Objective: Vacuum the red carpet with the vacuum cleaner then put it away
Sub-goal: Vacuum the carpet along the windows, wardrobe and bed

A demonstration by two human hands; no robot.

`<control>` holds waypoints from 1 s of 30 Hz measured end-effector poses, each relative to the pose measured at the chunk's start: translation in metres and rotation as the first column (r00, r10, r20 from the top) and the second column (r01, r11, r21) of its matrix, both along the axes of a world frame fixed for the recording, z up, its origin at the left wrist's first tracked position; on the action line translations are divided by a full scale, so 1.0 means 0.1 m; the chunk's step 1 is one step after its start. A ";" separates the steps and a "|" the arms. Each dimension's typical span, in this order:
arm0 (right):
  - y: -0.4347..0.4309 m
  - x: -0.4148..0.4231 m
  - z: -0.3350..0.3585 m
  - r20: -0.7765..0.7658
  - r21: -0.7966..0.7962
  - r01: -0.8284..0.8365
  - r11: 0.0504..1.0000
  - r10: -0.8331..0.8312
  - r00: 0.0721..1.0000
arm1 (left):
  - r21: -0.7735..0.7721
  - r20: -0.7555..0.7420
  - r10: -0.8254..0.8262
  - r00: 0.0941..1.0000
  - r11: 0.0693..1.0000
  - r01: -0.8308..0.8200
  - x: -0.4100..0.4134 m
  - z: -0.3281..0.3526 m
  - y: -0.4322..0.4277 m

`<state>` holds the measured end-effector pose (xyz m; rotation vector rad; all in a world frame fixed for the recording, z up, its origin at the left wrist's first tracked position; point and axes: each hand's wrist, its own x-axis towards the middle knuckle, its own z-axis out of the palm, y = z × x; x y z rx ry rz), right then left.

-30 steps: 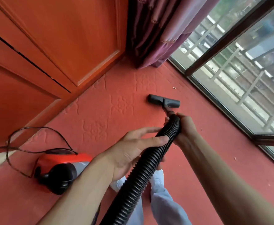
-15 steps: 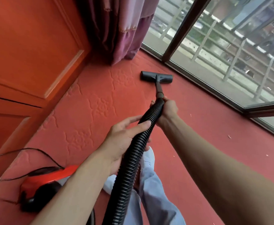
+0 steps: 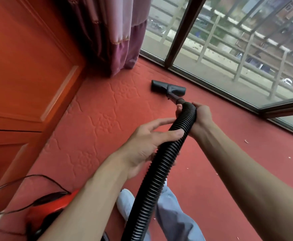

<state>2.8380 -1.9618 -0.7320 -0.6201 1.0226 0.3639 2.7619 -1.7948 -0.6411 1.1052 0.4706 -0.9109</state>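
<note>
The black ribbed vacuum hose (image 3: 152, 185) runs from the bottom of the view up to a dark floor nozzle (image 3: 168, 87) lying flat on the red carpet (image 3: 93, 122) near the window. My right hand (image 3: 200, 117) grips the hose's top end just behind the nozzle tube. My left hand (image 3: 147, 146) holds the hose lower down, thumb over it and fingers partly stretched. The red and black vacuum body (image 3: 48, 211) sits at the lower left, half hidden by my left forearm, with its black cord (image 3: 20, 185) looping beside it.
An orange wooden door or panel wall (image 3: 24, 70) lines the left side. A purple curtain (image 3: 117, 35) hangs in the corner. Floor-level glass windows with a dark frame (image 3: 182, 32) bound the carpet at the right. Small white scraps (image 3: 246, 141) lie on the carpet. My legs in pale blue trousers (image 3: 175, 218) stand below.
The nozzle was pushed out toward the window and has come back a little nearer my right hand, with the hose bent more sharply there. My view turned toward the window; both hands kept their hold.
</note>
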 end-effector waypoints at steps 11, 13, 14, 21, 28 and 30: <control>-0.27 -1.10 0.32 -0.121 -0.023 0.062 0.998 -0.064 0.991 | -0.175 -0.039 -0.282 0.959 0.947 0.271 -0.50 0.11 0.11; -0.25 -1.23 0.30 -0.143 -0.006 0.102 0.995 -0.101 0.985 | -0.174 -0.052 -0.307 0.950 0.940 0.295 -0.57 0.12 0.11; -0.24 -1.27 0.28 -0.150 -0.004 0.118 0.993 -0.118 0.982 | -0.160 -0.058 -0.313 0.948 0.940 0.300 -0.59 0.10 0.11; -0.14 -1.20 0.02 -0.164 -0.096 0.028 0.995 -0.043 0.985 | -0.001 -0.098 -0.241 0.966 0.970 0.242 -0.72 0.01 0.05; -0.11 -1.32 0.07 -0.170 -0.132 0.000 0.991 -0.022 0.985 | -0.036 -0.086 -0.262 0.961 0.965 0.260 -0.81 0.01 0.10; -0.13 -1.46 0.19 -0.177 -0.137 0.010 0.991 -0.035 0.984 | -0.079 -0.078 -0.334 0.939 0.942 0.328 -0.81 0.06 0.16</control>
